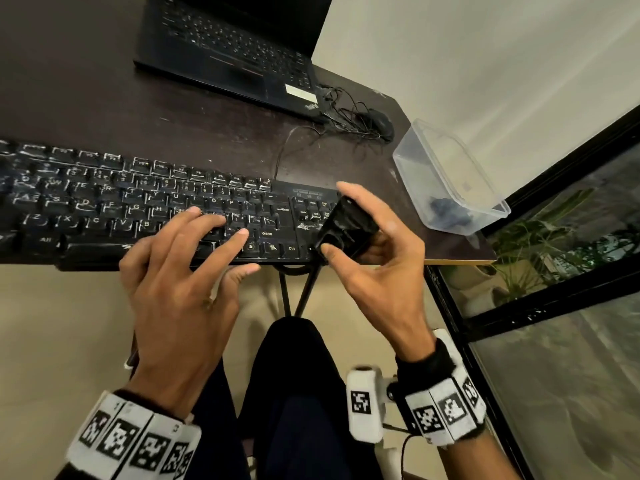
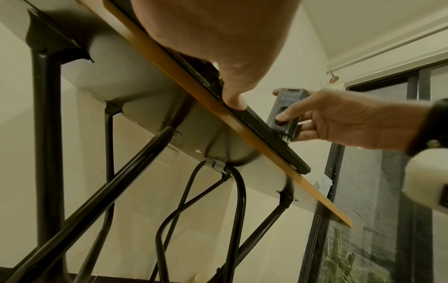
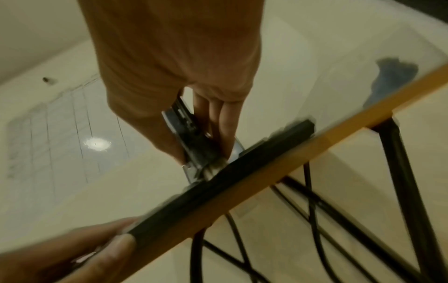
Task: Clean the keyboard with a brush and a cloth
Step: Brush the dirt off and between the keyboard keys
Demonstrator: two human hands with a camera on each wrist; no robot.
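Observation:
A dusty black keyboard (image 1: 104, 202) lies along the front edge of the dark table (image 1: 207, 140). My left hand (image 1: 207, 251) rests on its right-hand letter keys with the fingers spread and straight; the thumb sits at the keyboard's front edge (image 2: 266, 137). My right hand (image 1: 367, 244) grips a black brush (image 1: 343, 220) between thumb and fingers, bristles down on the keyboard's right end near the arrow keys. The left wrist view shows the brush (image 2: 283, 114) standing on the keyboard. A blue cloth (image 1: 446, 211) lies in a clear plastic box (image 1: 485, 188) at the table's right edge.
A black laptop (image 1: 228, 46) sits open at the back of the table, with a black mouse (image 1: 377, 123) and a tangle of cable to its right. A dark-framed glass door (image 1: 554, 306) stands close on the right. Black table legs (image 2: 46, 134) run underneath.

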